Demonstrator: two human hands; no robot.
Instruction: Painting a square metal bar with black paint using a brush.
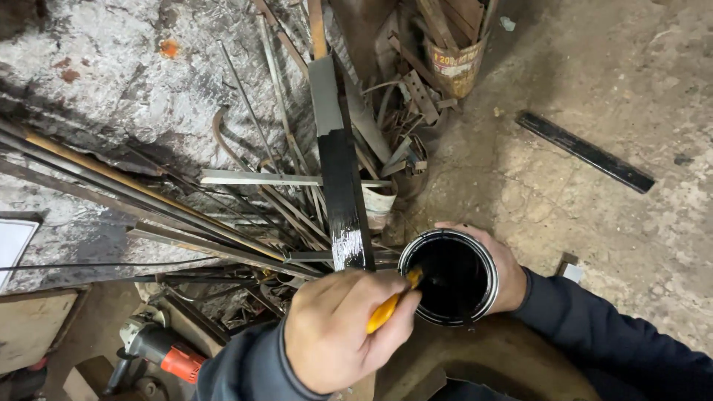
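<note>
Left grip [338, 334] fisted around yellow brush handle [386, 310], right grip [499, 267] clasping paint can [448, 276]

Bristle end of yellow-handled paintbrush [392, 306] lost in dark inside of round metal paint can [448, 276]. Right hand [496, 269] mostly behind can. Red-and-grey angle grinder [156, 349] half buried in clutter. White sheet [13, 249] cut by left edge.

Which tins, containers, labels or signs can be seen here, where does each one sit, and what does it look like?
Paint can: round metal tin, black inside, held in the right hand, low centre.
Labelled tin: rusty cylinder with a worn cream and red label, top centre, stuffed with metal strips.
Small container: whitish, among the scrap bars, behind the black-painted bar.
White sheet: flat, far left edge.
No screens in view.
</note>
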